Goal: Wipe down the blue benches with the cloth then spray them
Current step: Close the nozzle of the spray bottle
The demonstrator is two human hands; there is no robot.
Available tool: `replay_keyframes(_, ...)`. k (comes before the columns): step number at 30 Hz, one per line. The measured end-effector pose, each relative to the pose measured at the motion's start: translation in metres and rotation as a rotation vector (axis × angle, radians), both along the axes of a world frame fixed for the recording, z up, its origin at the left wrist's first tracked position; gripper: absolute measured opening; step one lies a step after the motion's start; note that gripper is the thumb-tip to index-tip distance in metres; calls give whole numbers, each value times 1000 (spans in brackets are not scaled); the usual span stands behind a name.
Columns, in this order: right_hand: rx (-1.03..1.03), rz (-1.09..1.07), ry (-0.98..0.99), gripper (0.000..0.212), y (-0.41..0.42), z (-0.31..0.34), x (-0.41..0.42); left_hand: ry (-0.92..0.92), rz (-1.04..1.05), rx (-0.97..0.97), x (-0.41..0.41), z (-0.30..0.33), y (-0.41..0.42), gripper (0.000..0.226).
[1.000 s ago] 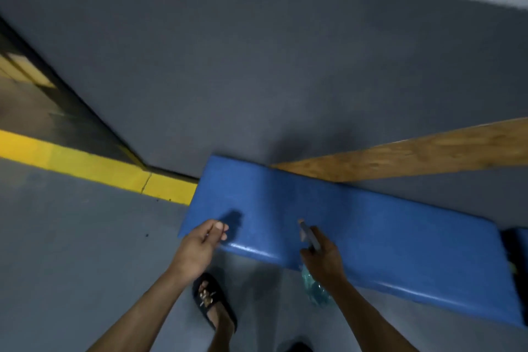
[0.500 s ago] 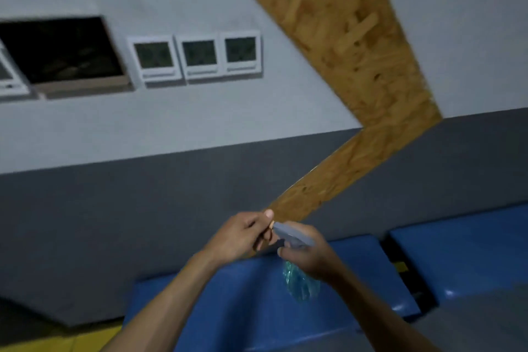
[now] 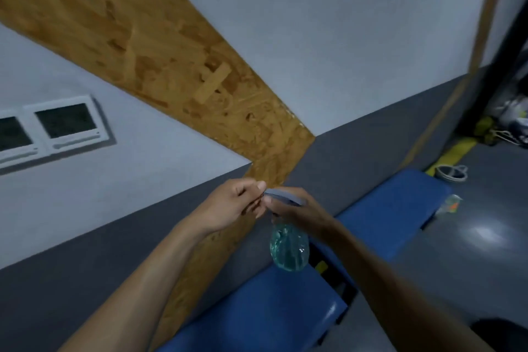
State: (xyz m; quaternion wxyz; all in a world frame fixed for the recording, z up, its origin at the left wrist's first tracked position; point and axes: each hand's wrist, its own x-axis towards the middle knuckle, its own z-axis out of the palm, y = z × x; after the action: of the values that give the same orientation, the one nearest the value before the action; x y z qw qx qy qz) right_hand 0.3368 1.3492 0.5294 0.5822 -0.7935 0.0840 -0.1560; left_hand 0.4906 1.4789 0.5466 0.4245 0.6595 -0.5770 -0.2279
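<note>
My right hand (image 3: 300,210) grips the grey head of a spray bottle (image 3: 289,248), whose clear body with blue-green liquid hangs below the fist. My left hand (image 3: 234,206) pinches the front tip of the grey sprayer head, fingertips at the nozzle. Both hands are raised in front of the wall, above the gap between two blue padded benches: the near bench (image 3: 257,311) at the bottom and the far bench (image 3: 394,208) to the right. No cloth is visible.
A wooden chipboard strip (image 3: 177,71) runs diagonally down the grey and white wall. White wall panels (image 3: 68,126) sit at the left. On the grey floor at the right lie a white coiled object (image 3: 451,173), a small clear bag (image 3: 448,204) and a yellow floor line (image 3: 454,151).
My left hand left the bench and rose to the sprayer nozzle. The right hand lifted the bottle off the bench edge. My view swung up and to the right along the benches.
</note>
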Motion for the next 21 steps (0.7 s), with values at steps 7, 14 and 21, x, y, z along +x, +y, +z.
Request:
replay_keyframes(7, 44, -223, -115, 35, -103, 9, -57, -150, -156, -99, -41, 15, -125, 31)
replay_keyframes(14, 25, -399, -155, 25, -231, -2, -156, -144, -193, 33, -135, 18, -286, 63)
replay_keyframes(21, -33, -461, -130, 33, -373, -9, -252, -204, -362, -12, -225, 21, -426, 57)
